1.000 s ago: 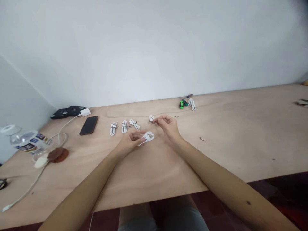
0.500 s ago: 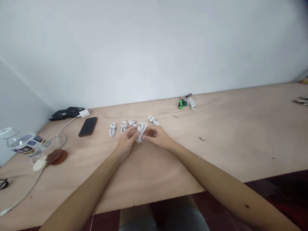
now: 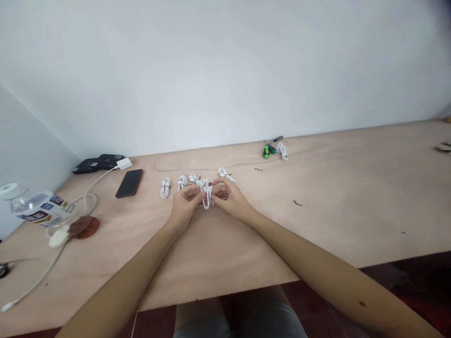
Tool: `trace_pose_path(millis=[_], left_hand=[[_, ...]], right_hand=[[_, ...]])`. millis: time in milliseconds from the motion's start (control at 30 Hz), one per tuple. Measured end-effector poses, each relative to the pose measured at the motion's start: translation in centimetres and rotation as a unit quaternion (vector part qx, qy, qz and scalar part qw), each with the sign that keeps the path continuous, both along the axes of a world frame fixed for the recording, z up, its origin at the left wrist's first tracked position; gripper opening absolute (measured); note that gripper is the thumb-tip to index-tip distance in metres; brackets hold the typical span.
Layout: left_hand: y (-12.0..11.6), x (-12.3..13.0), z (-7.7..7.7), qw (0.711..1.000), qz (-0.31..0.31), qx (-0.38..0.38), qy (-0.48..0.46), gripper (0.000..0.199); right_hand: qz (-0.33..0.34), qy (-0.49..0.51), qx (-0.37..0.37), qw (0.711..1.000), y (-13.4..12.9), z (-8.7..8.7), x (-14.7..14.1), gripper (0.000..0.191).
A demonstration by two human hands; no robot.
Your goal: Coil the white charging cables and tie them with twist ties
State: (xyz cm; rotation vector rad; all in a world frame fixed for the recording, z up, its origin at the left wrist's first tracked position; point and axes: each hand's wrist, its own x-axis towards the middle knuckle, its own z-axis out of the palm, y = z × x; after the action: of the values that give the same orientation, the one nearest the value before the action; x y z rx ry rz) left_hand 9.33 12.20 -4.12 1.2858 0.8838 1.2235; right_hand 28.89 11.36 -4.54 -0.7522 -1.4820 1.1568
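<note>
A coiled white cable (image 3: 206, 195) is held upright between my two hands, above the wooden table (image 3: 225, 253). My left hand (image 3: 186, 199) pinches its left side with thumb and fingers. On the right side, my right hand (image 3: 225, 195) has its thumb and curled fingers on the coil. Just behind my hands lie tied white cable bundles: one at the left (image 3: 165, 188), one beside it (image 3: 182, 182), a third (image 3: 194, 179) partly behind the held coil, and another (image 3: 226, 174) behind my right hand.
At the left are a phone (image 3: 129, 183), black boxes (image 3: 98, 163), a white adapter (image 3: 123, 163) with its cable, a plastic bottle (image 3: 44, 209) and a brown object (image 3: 83, 227). Screwdrivers (image 3: 267, 151) and another white cable (image 3: 282, 151) lie near the wall. Dark twist ties (image 3: 298, 203) lie right.
The held coil has turned, its loop now facing me more. The fingers of my right hand have come onto the coil's right side. The view has shifted slightly.
</note>
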Motion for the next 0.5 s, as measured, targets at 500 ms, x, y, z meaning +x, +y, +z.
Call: trace_pose_path(millis=[500], left_hand=[[0.24,0.21,0.18,0.989,-0.037,-0.071,-0.121,0.039]], right_hand=[[-0.015,0.005,-0.044,0.999,0.34,0.11,0.44,0.040]])
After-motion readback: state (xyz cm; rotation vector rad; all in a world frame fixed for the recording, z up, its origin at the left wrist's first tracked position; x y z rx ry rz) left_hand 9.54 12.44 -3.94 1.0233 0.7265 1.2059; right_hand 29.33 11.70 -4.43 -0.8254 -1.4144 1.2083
